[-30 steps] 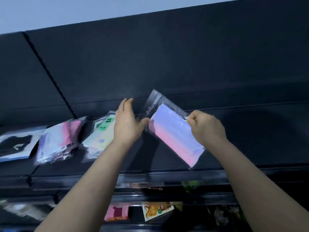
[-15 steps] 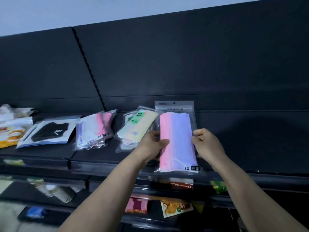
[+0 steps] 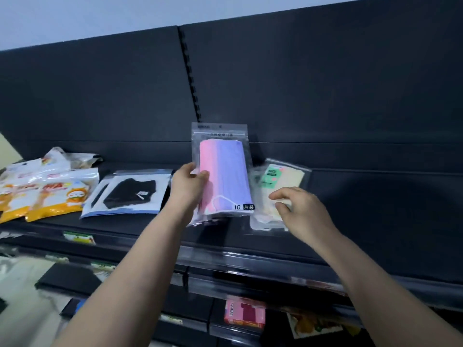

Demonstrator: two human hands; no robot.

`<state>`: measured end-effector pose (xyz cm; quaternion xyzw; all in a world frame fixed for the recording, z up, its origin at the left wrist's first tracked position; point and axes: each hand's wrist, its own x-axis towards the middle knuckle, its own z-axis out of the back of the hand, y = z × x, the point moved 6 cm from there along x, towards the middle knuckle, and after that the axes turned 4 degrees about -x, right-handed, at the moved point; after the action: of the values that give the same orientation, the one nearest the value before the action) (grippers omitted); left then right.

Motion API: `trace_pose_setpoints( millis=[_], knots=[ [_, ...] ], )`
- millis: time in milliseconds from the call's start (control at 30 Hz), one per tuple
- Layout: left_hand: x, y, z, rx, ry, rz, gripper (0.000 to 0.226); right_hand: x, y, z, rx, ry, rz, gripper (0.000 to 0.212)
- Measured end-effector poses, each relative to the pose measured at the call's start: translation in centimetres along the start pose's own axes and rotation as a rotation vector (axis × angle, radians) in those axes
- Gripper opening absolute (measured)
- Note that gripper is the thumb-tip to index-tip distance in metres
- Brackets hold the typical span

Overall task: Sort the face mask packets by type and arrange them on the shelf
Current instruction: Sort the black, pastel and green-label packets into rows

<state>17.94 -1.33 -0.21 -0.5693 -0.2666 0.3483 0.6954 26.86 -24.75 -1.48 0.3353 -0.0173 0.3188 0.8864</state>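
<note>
While the matte black shelf (image 3: 375,201) carries glossy packets, the clear pink-and-purple packet (image 3: 225,171) stands upright above it, long axis vertical, header up, pinched by the left hand (image 3: 188,189). The right hand (image 3: 300,211) is loosely spread and empty over the cream packet (image 3: 288,179).

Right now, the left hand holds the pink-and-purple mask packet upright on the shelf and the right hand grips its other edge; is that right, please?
Not quite. The head view shows the right hand open, off that packet, fingers spread over the cream mask packet beside it. The left hand does hold the pink-and-purple mask packet upright on the shelf.
</note>
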Motion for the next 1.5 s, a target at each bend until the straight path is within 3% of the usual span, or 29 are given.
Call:
trace_pose_setpoints(
  millis=[67,167,300,533,633,767,1000,1267,1367,1500],
  knots=[
    [1.7,0.0,2.3,0.174,-0.016,-0.032,0.060,1.0,2.2,-1.8,-0.062,-0.004,0.047,0.023],
    [2.9,0.2,3.4,0.713,0.010,-0.139,0.061,2.1,4.9,-3.7,-0.223,-0.054,0.141,0.023],
    [3.4,2.6,1.9,0.915,0.270,-0.217,0.031,3.2,5.9,-5.8,-0.367,-0.019,0.185,0.025],
    [5.1,3.4,1.2,0.934,0.255,-0.215,0.036,3.7,4.0,-7.3,-0.510,0.161,0.058,0.031],
    [5.0,3.1,1.4,0.895,0.194,-0.191,0.035,4.0,4.3,-6.8,-0.439,0.082,0.084,0.031],
    [4.2,2.6,1.4,0.862,0.123,-0.170,0.034,4.9,5.4,-5.9,-0.427,0.020,0.155,0.048],
    [3.4,0.0,1.8,0.791,-0.003,-0.206,0.034,6.2,4.9,-5.8,-0.391,0.045,0.164,0.039],
    [2.1,-1.7,-1.2,0.695,0.077,-0.209,0.028,6.4,2.9,-4.2,-0.365,0.021,0.121,0.034],
    [1.6,-2.1,-3.5,0.649,0.121,-0.227,0.027,6.2,0.3,-2.2,-0.307,-0.043,0.013,0.034],
    [0.7,-1.9,-7.6,0.716,0.259,-0.254,0.024,5.2,-3.4,-0.7,-0.326,0.057,-0.175,0.041]
  ],
)
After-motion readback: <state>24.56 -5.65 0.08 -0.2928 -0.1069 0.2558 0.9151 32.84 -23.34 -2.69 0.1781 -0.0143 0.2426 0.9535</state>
